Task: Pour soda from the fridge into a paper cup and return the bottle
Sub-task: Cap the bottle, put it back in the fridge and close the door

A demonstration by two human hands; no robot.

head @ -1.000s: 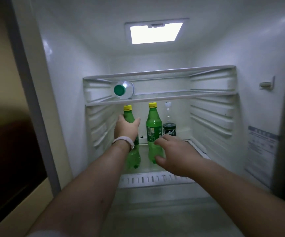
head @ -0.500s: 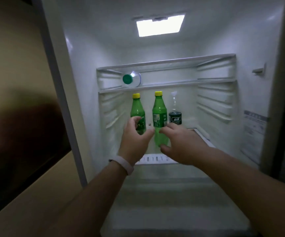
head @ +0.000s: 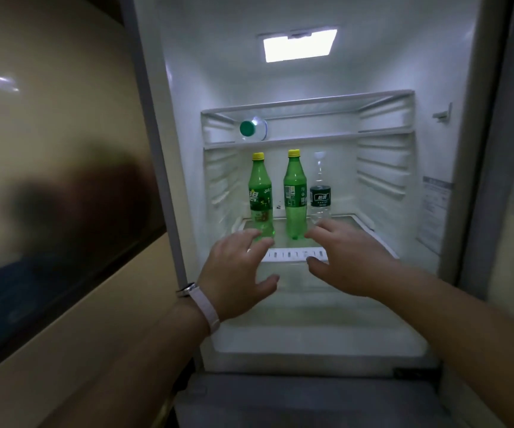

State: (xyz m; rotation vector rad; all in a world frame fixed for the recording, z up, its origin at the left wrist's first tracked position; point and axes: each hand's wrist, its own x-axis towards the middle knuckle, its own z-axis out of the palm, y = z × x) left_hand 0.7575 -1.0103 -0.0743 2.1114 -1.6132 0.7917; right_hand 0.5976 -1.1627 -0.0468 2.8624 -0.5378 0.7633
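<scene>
1. The left hand [head: 237, 273], a pale band at its wrist, is spread and holds nothing, in front of the fridge shelf [head: 373, 233].
2. The right hand [head: 348, 261] is likewise released, fingers loosely extended.
3. Two green soda bottles [head: 261, 193] [head: 295, 193] stand upright on that shelf, beyond the fingertips.
4. A clear water bottle [head: 320, 196] stands just right of them; another bottle [head: 253, 128] lies on the shelf above.

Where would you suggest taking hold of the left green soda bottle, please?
Probably round its labelled middle, coming straight in from the open front. The left green soda bottle stands upright, apart from its neighbour, so the left hand, open just before it, can wrap it.
</scene>
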